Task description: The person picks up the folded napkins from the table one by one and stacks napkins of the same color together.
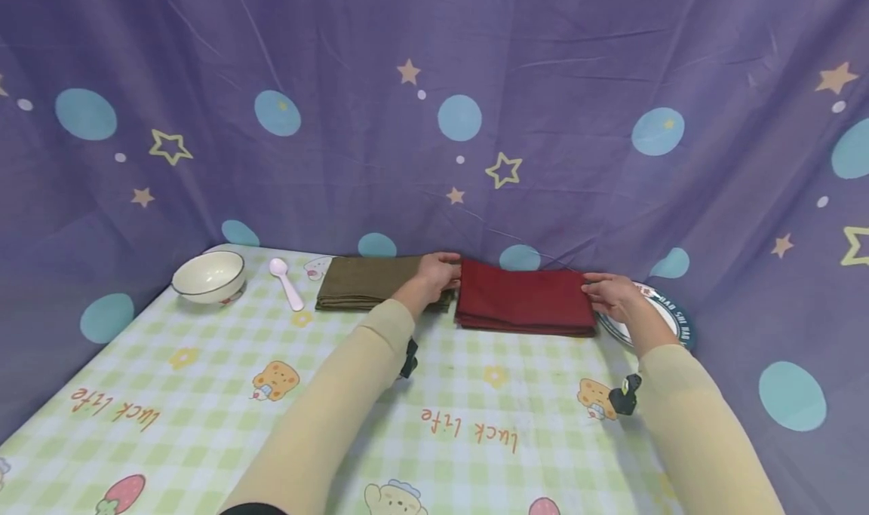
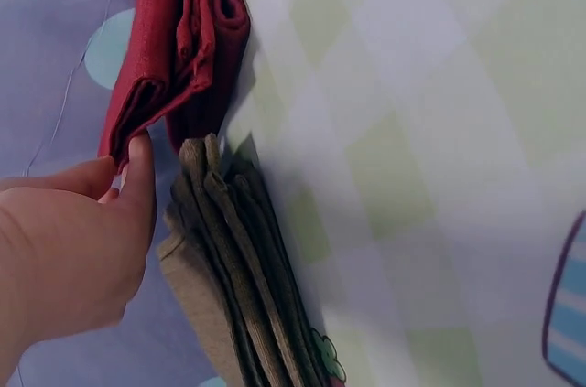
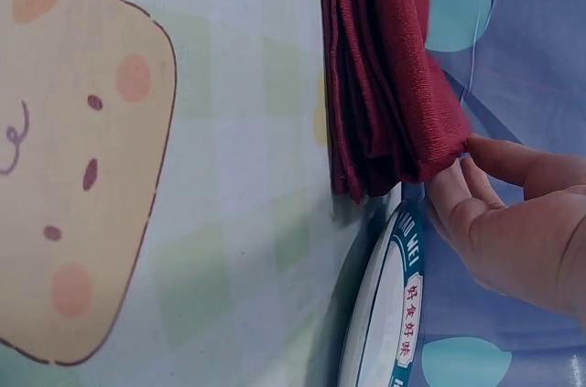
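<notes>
A folded dark red cloth (image 1: 523, 300) lies near the back of the table, its layers stacked. My left hand (image 1: 437, 272) pinches its left back corner between thumb and fingers, as the left wrist view shows on the red cloth (image 2: 146, 85). At the opposite end my right hand (image 1: 611, 295) pinches the other corner of the red cloth (image 3: 403, 76). A folded olive-brown cloth (image 1: 366, 281) lies just left of it, partly behind my left hand. Beside my right hand, a white plate with a green lettered rim (image 1: 682, 323) is partly covered by the hand and forearm.
A cream bowl with a dark rim (image 1: 209, 277) stands at the table's back left corner. Next to it lies a pale pink spoon (image 1: 287, 283). A checked tablecloth (image 1: 224, 439) covers the table, and a purple curtain (image 1: 380, 176) hangs right behind its back edge.
</notes>
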`<control>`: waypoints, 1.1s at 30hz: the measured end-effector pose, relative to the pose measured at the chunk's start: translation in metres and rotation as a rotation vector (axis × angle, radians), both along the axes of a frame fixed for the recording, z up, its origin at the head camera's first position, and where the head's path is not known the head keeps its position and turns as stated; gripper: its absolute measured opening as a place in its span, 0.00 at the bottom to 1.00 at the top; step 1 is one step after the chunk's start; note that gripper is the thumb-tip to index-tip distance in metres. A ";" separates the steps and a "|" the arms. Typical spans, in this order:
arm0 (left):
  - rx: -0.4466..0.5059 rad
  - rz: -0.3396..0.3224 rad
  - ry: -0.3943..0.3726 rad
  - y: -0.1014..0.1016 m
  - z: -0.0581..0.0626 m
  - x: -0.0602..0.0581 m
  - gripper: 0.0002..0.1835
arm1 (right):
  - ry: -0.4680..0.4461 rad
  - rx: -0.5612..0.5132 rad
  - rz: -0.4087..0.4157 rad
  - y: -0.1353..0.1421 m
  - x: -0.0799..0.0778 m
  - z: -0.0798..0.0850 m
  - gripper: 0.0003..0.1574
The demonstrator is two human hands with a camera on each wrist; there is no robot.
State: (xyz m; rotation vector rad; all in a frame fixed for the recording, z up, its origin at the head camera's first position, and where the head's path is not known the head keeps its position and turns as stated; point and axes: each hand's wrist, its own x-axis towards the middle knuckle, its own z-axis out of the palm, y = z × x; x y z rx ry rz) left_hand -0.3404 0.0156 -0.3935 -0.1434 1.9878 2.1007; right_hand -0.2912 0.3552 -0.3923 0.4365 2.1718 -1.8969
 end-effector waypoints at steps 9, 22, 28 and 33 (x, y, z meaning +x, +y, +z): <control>0.029 -0.053 -0.010 -0.016 -0.005 -0.003 0.25 | -0.004 0.028 -0.012 0.001 0.000 -0.002 0.37; 0.005 -0.117 0.070 -0.075 -0.008 0.018 0.23 | 0.220 -0.120 -0.177 -0.011 0.010 0.005 0.12; -0.070 -0.156 0.134 -0.107 -0.002 0.031 0.23 | 0.255 -0.140 -0.172 -0.022 0.011 0.008 0.12; -0.101 -0.180 0.170 -0.121 0.003 0.036 0.22 | 0.293 -0.101 -0.123 -0.035 0.015 0.010 0.17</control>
